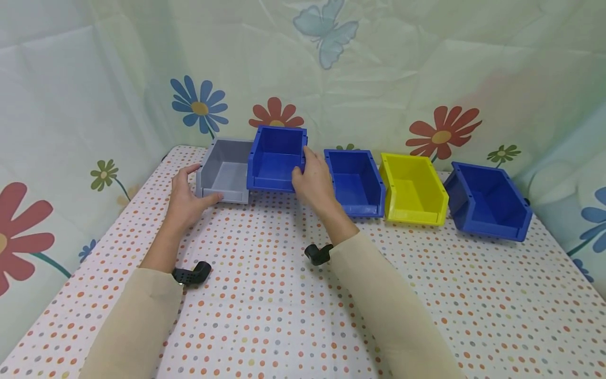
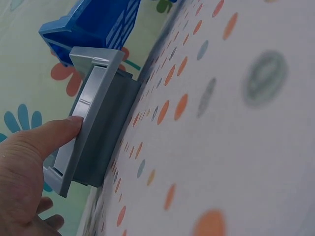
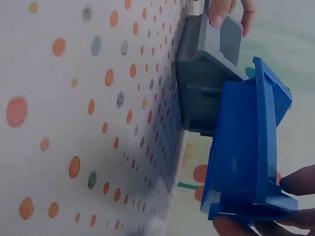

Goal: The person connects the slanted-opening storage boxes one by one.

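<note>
At the left end of the row, my left hand [image 1: 185, 202] grips a grey bin [image 1: 226, 176], thumb on its front lip and fingers along its left side. The thumb also shows on the lip of the grey bin [image 2: 91, 113] in the left wrist view. My right hand [image 1: 314, 179] holds a blue bin [image 1: 276, 158] by its right wall. That blue bin [image 3: 243, 147] is raised above the tabletop in the right wrist view, its left side right against the grey bin [image 3: 202, 83].
Right of my right hand stand another blue bin [image 1: 355, 184], a yellow bin [image 1: 412, 192] and one more blue bin [image 1: 490, 202], turned at an angle. A dotted cloth [image 1: 265, 305] covers the table. Behind hangs a flowered curtain [image 1: 369, 89].
</note>
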### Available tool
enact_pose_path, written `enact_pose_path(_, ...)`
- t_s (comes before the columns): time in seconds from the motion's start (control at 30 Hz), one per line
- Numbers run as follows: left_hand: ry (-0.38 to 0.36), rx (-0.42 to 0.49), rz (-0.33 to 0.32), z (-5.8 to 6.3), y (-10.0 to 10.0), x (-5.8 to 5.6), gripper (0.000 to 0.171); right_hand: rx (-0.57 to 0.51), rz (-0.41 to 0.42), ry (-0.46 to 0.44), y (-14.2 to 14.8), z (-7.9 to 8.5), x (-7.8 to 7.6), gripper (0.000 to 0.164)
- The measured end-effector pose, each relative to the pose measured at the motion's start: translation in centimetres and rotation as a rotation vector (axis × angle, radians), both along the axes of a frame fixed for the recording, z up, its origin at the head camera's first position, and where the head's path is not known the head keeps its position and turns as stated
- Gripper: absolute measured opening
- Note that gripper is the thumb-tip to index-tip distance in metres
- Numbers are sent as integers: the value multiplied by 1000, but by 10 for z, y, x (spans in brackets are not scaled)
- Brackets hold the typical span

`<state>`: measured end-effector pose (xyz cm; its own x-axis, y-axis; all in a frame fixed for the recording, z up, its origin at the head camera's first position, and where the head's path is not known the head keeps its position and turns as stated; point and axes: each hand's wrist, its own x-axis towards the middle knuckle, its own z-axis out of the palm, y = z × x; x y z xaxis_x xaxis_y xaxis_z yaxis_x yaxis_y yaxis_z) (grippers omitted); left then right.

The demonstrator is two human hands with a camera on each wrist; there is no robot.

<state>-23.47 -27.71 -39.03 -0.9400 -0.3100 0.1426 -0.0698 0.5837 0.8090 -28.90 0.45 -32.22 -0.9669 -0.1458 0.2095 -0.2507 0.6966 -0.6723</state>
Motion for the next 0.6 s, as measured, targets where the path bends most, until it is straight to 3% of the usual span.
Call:
enact_pose_path(0.13,0,-11,3,0,0,0,98,44,12,68,0,0,3,63)
enact_pose_path(0.33,5,-10,4,0,0,0,96,241,104,382,-9,-2,9,58)
enact_pose_path(0.43,8,-7,1,-1,0,0,96,341,159,483,-16,-2,11,56)
enact_pose_path(0.5,11,-7,2,-1,0,0,96,394,216,503,-21,-1,12,56)
enact_pose_path(0.6,20,-7,-2,-1,0,-1,96,427,318,428,-27,0,13,58)
